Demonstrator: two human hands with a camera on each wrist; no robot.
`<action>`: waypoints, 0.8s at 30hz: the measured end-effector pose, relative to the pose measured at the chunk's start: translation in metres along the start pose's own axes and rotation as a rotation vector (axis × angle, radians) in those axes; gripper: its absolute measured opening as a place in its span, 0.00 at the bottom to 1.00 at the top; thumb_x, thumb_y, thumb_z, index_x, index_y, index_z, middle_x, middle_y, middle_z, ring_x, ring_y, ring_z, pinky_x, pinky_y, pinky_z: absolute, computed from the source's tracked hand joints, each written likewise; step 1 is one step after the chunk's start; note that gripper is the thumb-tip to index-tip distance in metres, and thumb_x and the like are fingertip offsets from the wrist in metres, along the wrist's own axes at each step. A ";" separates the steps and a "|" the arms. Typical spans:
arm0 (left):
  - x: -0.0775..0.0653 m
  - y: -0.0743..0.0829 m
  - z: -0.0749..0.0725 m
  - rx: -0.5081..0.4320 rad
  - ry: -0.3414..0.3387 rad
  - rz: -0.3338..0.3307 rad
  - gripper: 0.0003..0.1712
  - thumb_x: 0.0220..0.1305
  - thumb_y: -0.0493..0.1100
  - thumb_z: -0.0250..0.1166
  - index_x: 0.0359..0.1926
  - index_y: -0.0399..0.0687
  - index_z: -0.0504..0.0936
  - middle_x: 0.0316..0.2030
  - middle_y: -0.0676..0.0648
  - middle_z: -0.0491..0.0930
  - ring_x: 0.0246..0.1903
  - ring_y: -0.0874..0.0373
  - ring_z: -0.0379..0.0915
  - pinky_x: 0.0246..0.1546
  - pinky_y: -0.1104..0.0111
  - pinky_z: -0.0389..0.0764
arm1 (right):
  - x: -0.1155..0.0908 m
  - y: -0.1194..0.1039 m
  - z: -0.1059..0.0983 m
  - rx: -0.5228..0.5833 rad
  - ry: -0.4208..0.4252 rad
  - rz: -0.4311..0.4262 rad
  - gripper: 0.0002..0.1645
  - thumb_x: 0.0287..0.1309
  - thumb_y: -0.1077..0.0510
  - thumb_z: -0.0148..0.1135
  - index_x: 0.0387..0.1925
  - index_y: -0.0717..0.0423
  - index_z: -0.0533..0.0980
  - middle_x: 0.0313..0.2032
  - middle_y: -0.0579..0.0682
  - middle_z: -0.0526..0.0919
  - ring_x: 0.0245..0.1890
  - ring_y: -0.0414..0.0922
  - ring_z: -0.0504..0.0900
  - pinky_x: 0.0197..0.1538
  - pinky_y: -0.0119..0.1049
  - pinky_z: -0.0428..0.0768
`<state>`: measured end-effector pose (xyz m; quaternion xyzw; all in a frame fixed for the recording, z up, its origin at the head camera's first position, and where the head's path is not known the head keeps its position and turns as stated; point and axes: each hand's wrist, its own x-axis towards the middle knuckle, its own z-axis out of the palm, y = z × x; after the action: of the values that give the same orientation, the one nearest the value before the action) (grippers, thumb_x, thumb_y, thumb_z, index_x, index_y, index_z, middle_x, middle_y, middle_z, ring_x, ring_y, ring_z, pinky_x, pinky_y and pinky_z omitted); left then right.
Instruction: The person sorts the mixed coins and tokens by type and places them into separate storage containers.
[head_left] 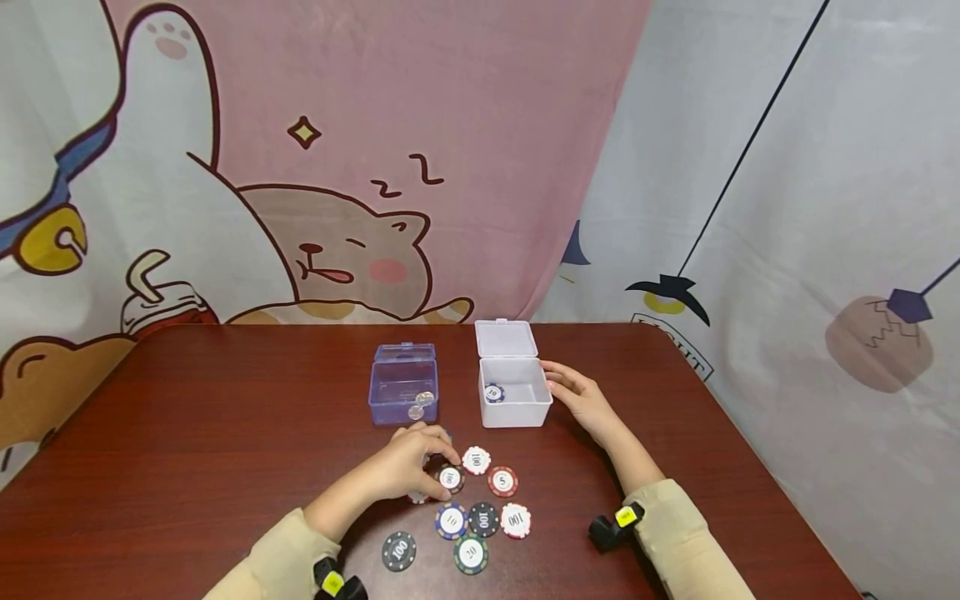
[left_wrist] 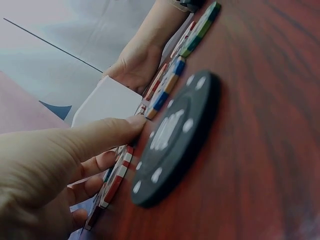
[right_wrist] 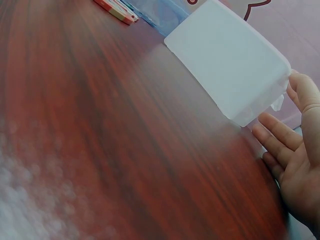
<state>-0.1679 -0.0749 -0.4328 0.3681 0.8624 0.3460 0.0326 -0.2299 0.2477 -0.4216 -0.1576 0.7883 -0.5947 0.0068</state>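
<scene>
Bench [head_left: 187, 433] dark red-brown, wood-grained. Behind it, printed cloth [head_left: 510, 100], pink mid-section, pale grey-white to the right. Prints: tan cartoon animal [head_left: 333, 229], eyes shut, Z marks [head_left: 426, 171] above; yellow four-pointed star [head_left: 303, 132]. Far left, gold bell [head_left: 52, 240], cup [head_left: 171, 307] with bent straw. Right side: black-and-yellow lamp shape [head_left: 670, 293] on slanting line, lettering "LIGHT" [head_left: 684, 354] below.

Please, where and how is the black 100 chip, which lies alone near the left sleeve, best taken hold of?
I would pinch the black chip at two opposite points of its rim, coming from above. It lies flat on the table, so its underside seems hard to reach, but no other chip touches it: its edge is free all round.
</scene>
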 end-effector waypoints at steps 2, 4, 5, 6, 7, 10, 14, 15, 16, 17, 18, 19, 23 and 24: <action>0.000 0.001 -0.001 0.012 0.001 0.004 0.21 0.37 0.45 0.80 0.38 0.53 0.86 0.39 0.60 0.77 0.43 0.59 0.66 0.48 0.57 0.61 | 0.000 0.000 0.000 0.003 -0.001 -0.002 0.25 0.67 0.64 0.54 0.64 0.66 0.67 0.55 0.68 0.74 0.57 0.61 0.71 0.51 0.30 0.71; -0.001 0.001 -0.001 0.028 0.005 0.019 0.21 0.37 0.45 0.80 0.38 0.54 0.86 0.37 0.60 0.78 0.39 0.61 0.65 0.44 0.60 0.62 | 0.000 0.000 0.000 0.004 -0.003 -0.004 0.25 0.67 0.64 0.54 0.64 0.66 0.67 0.55 0.69 0.74 0.57 0.61 0.71 0.51 0.30 0.71; -0.001 0.002 -0.001 0.037 0.007 0.025 0.21 0.37 0.45 0.80 0.37 0.54 0.86 0.36 0.61 0.78 0.38 0.61 0.64 0.43 0.62 0.62 | 0.000 0.000 0.000 0.004 -0.003 -0.004 0.25 0.67 0.64 0.54 0.64 0.66 0.67 0.55 0.69 0.74 0.57 0.61 0.71 0.51 0.30 0.71; -0.001 0.002 -0.001 0.045 0.010 0.033 0.21 0.36 0.45 0.80 0.37 0.54 0.86 0.35 0.61 0.78 0.36 0.62 0.64 0.41 0.63 0.62 | 0.000 0.000 0.000 0.005 -0.002 -0.004 0.25 0.67 0.64 0.54 0.64 0.66 0.67 0.55 0.69 0.74 0.57 0.61 0.71 0.51 0.30 0.71; -0.001 0.002 -0.001 0.053 0.014 0.040 0.21 0.36 0.45 0.80 0.37 0.54 0.86 0.34 0.61 0.78 0.35 0.62 0.64 0.40 0.63 0.62 | -0.001 0.000 0.000 0.004 -0.002 -0.003 0.26 0.67 0.64 0.54 0.64 0.66 0.67 0.55 0.69 0.74 0.57 0.61 0.71 0.51 0.30 0.71; -0.001 0.003 -0.001 0.080 0.021 0.050 0.20 0.36 0.46 0.79 0.36 0.53 0.87 0.32 0.62 0.78 0.34 0.63 0.63 0.41 0.64 0.62 | -0.001 0.000 0.000 0.004 -0.001 -0.002 0.26 0.67 0.64 0.54 0.64 0.66 0.67 0.55 0.68 0.74 0.57 0.61 0.71 0.51 0.29 0.71; 0.000 0.004 0.000 0.135 0.028 0.053 0.20 0.35 0.47 0.79 0.35 0.53 0.87 0.32 0.62 0.79 0.34 0.64 0.64 0.42 0.64 0.63 | 0.000 -0.001 0.000 0.003 -0.002 -0.004 0.25 0.67 0.65 0.54 0.64 0.66 0.66 0.56 0.69 0.74 0.57 0.62 0.71 0.51 0.29 0.71; 0.000 0.004 0.000 0.150 0.031 0.057 0.19 0.34 0.47 0.79 0.34 0.53 0.87 0.32 0.62 0.79 0.34 0.64 0.64 0.41 0.64 0.63 | 0.000 -0.001 0.000 0.002 -0.002 -0.004 0.25 0.66 0.65 0.53 0.64 0.66 0.66 0.56 0.69 0.73 0.57 0.62 0.70 0.51 0.29 0.71; 0.000 0.004 0.001 0.161 0.034 0.061 0.19 0.34 0.47 0.78 0.34 0.54 0.87 0.31 0.62 0.79 0.34 0.64 0.64 0.41 0.64 0.63 | 0.000 -0.001 0.001 0.003 -0.002 -0.004 0.25 0.66 0.65 0.53 0.64 0.66 0.66 0.56 0.69 0.73 0.58 0.62 0.70 0.51 0.29 0.71; 0.000 0.004 0.001 0.173 0.037 0.064 0.19 0.34 0.48 0.78 0.34 0.54 0.87 0.31 0.62 0.79 0.34 0.65 0.64 0.41 0.65 0.63 | 0.000 -0.001 0.001 0.002 -0.002 -0.003 0.25 0.66 0.66 0.53 0.64 0.67 0.66 0.56 0.69 0.73 0.58 0.62 0.70 0.51 0.29 0.71; 0.000 0.004 0.001 0.182 0.040 0.065 0.19 0.33 0.48 0.78 0.33 0.54 0.87 0.31 0.62 0.79 0.34 0.65 0.64 0.40 0.65 0.63 | 0.000 -0.001 0.001 0.003 -0.002 -0.003 0.25 0.66 0.66 0.53 0.64 0.67 0.66 0.56 0.69 0.73 0.58 0.63 0.70 0.51 0.28 0.71; 0.000 0.004 0.001 0.189 0.043 0.066 0.19 0.33 0.48 0.78 0.33 0.54 0.87 0.31 0.62 0.79 0.34 0.65 0.64 0.40 0.65 0.63 | 0.000 -0.001 0.001 0.003 -0.002 -0.003 0.25 0.66 0.66 0.53 0.64 0.67 0.66 0.56 0.70 0.73 0.58 0.63 0.70 0.51 0.28 0.71; 0.001 0.005 -0.001 0.193 0.060 0.063 0.19 0.32 0.47 0.77 0.33 0.54 0.87 0.31 0.62 0.79 0.35 0.65 0.65 0.42 0.64 0.65 | 0.000 -0.002 0.001 0.009 -0.003 -0.006 0.25 0.66 0.66 0.53 0.64 0.67 0.66 0.56 0.70 0.73 0.58 0.63 0.70 0.51 0.28 0.71; 0.002 0.005 -0.001 0.190 0.066 0.062 0.19 0.32 0.47 0.77 0.33 0.53 0.87 0.31 0.63 0.79 0.35 0.65 0.65 0.42 0.64 0.65 | 0.000 -0.002 0.001 0.010 -0.003 -0.007 0.25 0.66 0.66 0.53 0.64 0.67 0.66 0.56 0.70 0.73 0.58 0.63 0.70 0.51 0.28 0.71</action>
<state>-0.1665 -0.0722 -0.4284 0.3845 0.8801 0.2754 -0.0418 -0.2294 0.2462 -0.4200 -0.1613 0.7846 -0.5986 0.0067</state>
